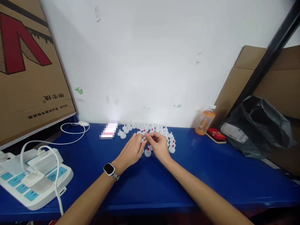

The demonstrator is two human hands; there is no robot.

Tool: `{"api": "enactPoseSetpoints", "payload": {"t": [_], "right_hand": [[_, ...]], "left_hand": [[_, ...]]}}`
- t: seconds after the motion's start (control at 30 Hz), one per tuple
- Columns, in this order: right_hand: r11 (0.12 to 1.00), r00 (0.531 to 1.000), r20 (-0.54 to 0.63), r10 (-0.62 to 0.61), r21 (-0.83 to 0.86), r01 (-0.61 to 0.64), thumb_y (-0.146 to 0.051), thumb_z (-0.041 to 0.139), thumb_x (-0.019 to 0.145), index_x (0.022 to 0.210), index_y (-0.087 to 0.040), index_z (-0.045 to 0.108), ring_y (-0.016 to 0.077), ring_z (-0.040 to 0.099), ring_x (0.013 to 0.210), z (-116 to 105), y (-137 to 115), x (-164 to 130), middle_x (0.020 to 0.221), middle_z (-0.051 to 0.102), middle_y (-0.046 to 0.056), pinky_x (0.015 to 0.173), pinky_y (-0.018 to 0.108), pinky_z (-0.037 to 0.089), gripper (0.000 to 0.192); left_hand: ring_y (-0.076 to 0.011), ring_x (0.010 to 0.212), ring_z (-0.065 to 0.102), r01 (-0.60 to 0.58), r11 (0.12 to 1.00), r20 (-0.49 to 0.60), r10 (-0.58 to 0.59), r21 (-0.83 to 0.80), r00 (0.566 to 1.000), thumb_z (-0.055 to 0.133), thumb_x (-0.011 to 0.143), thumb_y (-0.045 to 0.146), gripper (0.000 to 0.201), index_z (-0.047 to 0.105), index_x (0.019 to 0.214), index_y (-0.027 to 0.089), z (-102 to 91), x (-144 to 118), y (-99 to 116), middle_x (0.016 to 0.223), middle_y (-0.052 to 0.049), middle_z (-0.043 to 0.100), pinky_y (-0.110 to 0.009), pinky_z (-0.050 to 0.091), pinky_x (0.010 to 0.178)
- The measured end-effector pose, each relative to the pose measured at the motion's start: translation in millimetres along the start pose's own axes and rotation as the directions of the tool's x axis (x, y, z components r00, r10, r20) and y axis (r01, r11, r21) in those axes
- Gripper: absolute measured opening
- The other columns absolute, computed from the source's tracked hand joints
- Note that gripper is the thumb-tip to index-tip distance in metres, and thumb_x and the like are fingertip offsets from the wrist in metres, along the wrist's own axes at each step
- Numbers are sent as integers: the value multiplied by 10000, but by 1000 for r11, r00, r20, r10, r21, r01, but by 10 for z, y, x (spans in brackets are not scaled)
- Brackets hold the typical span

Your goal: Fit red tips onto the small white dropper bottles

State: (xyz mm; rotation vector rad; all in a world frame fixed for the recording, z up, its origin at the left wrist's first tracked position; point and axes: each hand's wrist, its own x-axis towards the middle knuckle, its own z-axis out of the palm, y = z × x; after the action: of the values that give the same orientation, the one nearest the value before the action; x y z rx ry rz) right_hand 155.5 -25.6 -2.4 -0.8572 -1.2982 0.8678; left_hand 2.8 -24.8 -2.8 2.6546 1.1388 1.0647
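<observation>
Left hand [131, 150] and right hand [159, 146] meet fingertip to fingertip over a blue table [211, 175]. Both are narrowly pinched on one small white piece [144, 138] held between them, just above the table; its exact form is too small to tell. The left wrist bears one watch [109, 170].

Directly under and behind the hands lies a cluster of small white caps [150, 129], some with red tips; they number roughly three dozen, an exact count not being possible. One cap [147, 152] sits just below the fingers, between the two hands.

Left of the cluster lies one small blurred card [109, 130]. Farther left: one white cable [70, 132] ending at a puck, and one power strip [35, 184] carrying two white plugs. One cardboard box [28, 68] leans at far left.

Right of the cluster stand one orange bottle [205, 121] and, just beside it, one red packet [216, 134]. One black bag [255, 128] lies beyond, against more cardboard [276, 78].
</observation>
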Motion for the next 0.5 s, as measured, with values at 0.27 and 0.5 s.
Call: {"api": "enactPoseSetpoints", "payload": {"t": [0.27, 0.5], "right_hand": [[999, 996, 90, 2, 33, -5, -500, 695, 791, 773, -194, 619, 127, 570, 612, 7, -33, 35, 710, 639, 3, 594, 252, 480, 316], [913, 994, 29, -102, -395, 105, -386, 643, 816, 802, -183, 612, 143, 577, 642, -620, -85, 483, 705, 642, 13, 606, 256, 449, 206]], "left_hand": [[-225, 947, 545, 40, 996, -4, -41, -78, 999, 331, 1027, 374, 275, 481, 1174, 196, -13, 15, 9, 1001, -75, 534, -415, 496, 847], [-244, 1047, 549, 53, 996, -32, -55, -73, 998, 450, 985, 422, 394, 440, 1330, 232, -53, 74, -55, 1109, -78, 584, -415, 480, 891]]}}
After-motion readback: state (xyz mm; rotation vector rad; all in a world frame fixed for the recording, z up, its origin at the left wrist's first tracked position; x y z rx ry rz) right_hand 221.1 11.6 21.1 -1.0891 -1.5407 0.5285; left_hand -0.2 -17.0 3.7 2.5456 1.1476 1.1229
